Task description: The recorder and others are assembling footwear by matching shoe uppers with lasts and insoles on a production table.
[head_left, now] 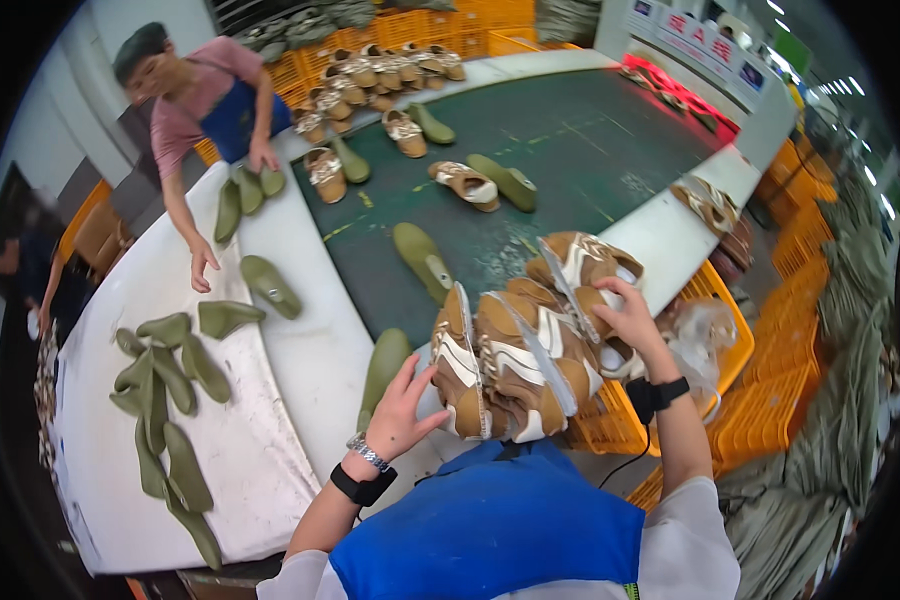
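Observation:
Several brown-and-white sneakers (pixel 515 350) stand on their sides, packed together at the table edge in front of me. My left hand (pixel 400 408) is beside the leftmost sneaker (pixel 456 375), fingers apart, thumb close to its toe or heel end; whether it touches is hard to tell. On the right, my right hand (pixel 630 315) has its fingers and thumb curled at a sneaker (pixel 590 262) of the same kind, whose pale sole edge shows. Left of the bunch, a green shoe last (pixel 385 370) lies near my left hand, with another last (pixel 422 258) farther off.
A dark green conveyor belt (pixel 560 130) carries sneakers and lasts. Across the table, a co-worker (pixel 210 110) reaches toward green lasts (pixel 160 380) piled on the white tabletop (pixel 260 440). Orange crates (pixel 610 420) stand at my right, with plastic bags (pixel 700 345) in one.

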`<state>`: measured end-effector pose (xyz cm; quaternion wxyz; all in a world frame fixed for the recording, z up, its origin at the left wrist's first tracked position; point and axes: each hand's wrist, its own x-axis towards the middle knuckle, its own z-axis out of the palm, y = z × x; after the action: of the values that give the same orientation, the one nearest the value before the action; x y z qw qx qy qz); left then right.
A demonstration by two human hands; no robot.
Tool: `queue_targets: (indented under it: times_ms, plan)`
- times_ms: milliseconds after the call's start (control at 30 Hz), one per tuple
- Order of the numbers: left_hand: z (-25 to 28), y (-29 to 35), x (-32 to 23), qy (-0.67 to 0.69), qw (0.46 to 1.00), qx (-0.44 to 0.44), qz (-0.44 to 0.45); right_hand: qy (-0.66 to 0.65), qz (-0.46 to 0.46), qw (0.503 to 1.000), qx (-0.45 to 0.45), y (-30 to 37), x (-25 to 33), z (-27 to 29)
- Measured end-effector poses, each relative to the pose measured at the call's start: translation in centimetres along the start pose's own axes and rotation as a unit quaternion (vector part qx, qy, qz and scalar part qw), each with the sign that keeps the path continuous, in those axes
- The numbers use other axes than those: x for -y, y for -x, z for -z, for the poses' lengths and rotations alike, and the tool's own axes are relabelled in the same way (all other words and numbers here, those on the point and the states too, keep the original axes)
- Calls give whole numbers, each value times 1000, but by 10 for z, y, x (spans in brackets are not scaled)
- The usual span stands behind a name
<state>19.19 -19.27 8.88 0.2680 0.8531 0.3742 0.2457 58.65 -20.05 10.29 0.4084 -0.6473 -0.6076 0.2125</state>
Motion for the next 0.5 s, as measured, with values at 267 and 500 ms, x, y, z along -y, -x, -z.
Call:
queue_targets:
  times_ms: [267, 500]
  plan:
    - [12, 75, 70, -64, 987, -35, 140, 45, 163, 984, 58, -60, 135, -27]
    - [4, 68, 71, -93, 991, -47, 78, 15, 214, 958, 188, -162, 217, -135]
